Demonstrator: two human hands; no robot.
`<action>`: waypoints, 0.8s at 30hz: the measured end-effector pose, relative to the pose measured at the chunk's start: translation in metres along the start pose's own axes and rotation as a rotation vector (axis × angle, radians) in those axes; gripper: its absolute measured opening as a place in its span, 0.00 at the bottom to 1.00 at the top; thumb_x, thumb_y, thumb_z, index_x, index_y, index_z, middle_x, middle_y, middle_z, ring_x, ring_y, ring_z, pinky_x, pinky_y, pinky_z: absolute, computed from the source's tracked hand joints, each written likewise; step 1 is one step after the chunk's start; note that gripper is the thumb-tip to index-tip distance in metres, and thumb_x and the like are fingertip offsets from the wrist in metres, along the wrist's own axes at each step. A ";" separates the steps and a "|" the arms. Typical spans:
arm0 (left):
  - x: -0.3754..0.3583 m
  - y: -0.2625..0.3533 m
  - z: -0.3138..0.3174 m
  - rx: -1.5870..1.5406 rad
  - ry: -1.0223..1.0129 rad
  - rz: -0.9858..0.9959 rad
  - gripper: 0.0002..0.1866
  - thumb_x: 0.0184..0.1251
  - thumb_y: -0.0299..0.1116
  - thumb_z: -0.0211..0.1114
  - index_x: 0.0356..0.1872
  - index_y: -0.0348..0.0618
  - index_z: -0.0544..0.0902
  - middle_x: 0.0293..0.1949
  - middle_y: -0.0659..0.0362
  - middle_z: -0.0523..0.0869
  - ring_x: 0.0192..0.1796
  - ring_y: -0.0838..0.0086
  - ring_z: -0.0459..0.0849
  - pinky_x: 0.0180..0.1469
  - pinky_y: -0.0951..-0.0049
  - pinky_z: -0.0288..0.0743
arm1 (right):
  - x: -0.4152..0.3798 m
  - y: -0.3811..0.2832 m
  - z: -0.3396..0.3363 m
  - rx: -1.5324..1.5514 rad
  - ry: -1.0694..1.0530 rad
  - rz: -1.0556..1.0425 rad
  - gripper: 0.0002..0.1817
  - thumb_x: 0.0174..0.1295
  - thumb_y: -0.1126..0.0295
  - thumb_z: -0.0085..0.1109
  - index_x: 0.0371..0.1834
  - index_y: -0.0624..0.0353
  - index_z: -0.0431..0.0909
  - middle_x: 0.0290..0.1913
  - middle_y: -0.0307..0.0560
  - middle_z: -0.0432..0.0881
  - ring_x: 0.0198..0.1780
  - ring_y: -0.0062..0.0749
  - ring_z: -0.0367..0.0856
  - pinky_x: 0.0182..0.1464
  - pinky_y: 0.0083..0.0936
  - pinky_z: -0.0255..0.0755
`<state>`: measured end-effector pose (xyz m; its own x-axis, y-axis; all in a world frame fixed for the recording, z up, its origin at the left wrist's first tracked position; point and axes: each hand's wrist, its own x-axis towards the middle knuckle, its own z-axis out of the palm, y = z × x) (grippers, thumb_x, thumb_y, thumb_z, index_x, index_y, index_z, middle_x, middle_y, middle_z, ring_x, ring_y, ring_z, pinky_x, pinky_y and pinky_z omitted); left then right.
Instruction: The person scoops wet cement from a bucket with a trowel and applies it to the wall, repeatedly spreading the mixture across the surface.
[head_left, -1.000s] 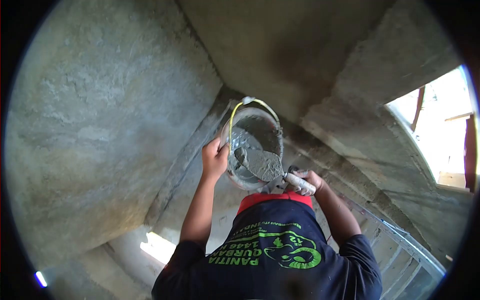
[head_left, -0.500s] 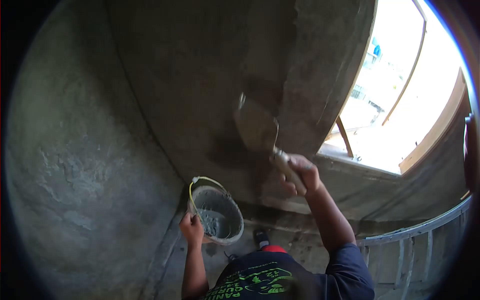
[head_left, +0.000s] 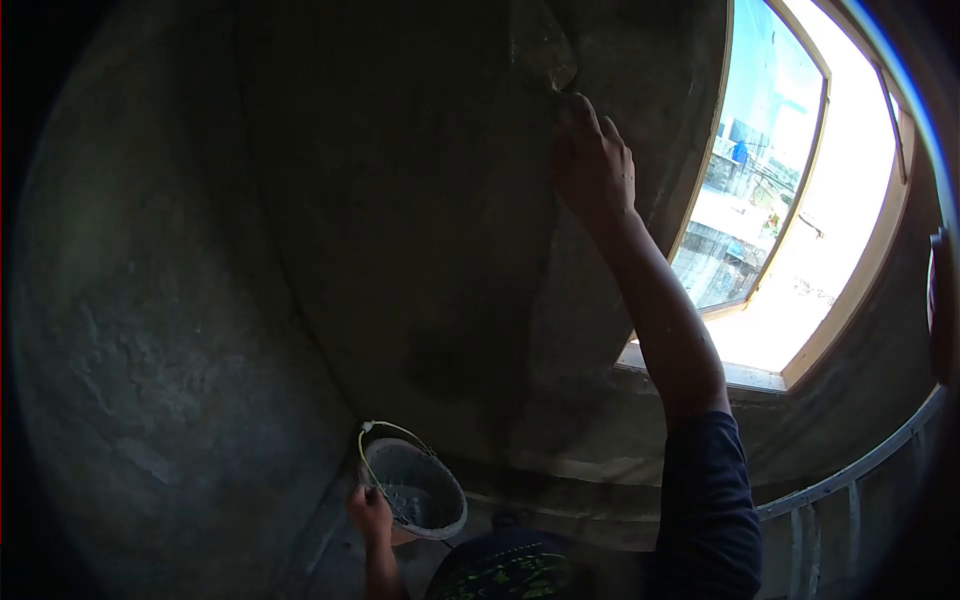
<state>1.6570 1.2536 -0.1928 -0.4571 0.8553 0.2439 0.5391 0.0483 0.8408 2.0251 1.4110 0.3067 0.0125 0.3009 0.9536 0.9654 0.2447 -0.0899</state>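
My right hand (head_left: 593, 165) is stretched up against the dark wall, its fingers wrapped round the handle of a trowel (head_left: 543, 45). The trowel's blade points upward and lies at or close to the wall surface; whether it touches is hard to tell. Low in the view, my left hand (head_left: 370, 514) is closed on the rim or wire handle of a bucket (head_left: 455, 500). Grey wet mortar (head_left: 408, 503) shows inside the bucket, whose yellowish handle stands up over the opening.
A wooden-framed window (head_left: 690, 215) with an open glass pane is at the right. Below it, a metal ladder (head_left: 850, 475) lies at the lower right. A rough grey wall (head_left: 150, 350) fills the left side and meets the front wall in a corner.
My right hand has moved up with the trowel, and the arm is stretched further. The view has tilted upward, so the bucket and my left hand appear lower and a little further left.
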 end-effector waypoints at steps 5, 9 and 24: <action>-0.011 0.005 -0.001 0.005 -0.032 -0.040 0.10 0.61 0.25 0.59 0.27 0.25 0.75 0.29 0.36 0.83 0.35 0.40 0.84 0.38 0.48 0.73 | 0.016 0.022 -0.002 -0.276 -0.228 0.157 0.29 0.68 0.69 0.54 0.72 0.63 0.66 0.56 0.70 0.78 0.48 0.61 0.88 0.49 0.49 0.83; -0.016 -0.005 0.008 -0.011 0.019 -0.021 0.09 0.58 0.25 0.60 0.26 0.25 0.75 0.28 0.36 0.82 0.34 0.41 0.84 0.38 0.47 0.72 | -0.038 0.034 -0.010 -0.280 -0.338 0.173 0.30 0.67 0.69 0.56 0.73 0.53 0.65 0.57 0.71 0.79 0.51 0.67 0.86 0.52 0.55 0.81; -0.037 -0.005 0.007 0.095 0.101 -0.029 0.08 0.55 0.24 0.61 0.24 0.27 0.75 0.25 0.39 0.81 0.30 0.44 0.82 0.35 0.48 0.71 | 0.029 0.077 -0.021 -0.272 -0.154 0.087 0.28 0.68 0.67 0.53 0.71 0.61 0.69 0.55 0.68 0.81 0.51 0.61 0.87 0.52 0.51 0.83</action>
<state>1.6760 1.2259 -0.2100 -0.5399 0.7967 0.2717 0.5870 0.1249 0.7999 2.1056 1.4197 0.3337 0.0781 0.4512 0.8890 0.9969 -0.0374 -0.0686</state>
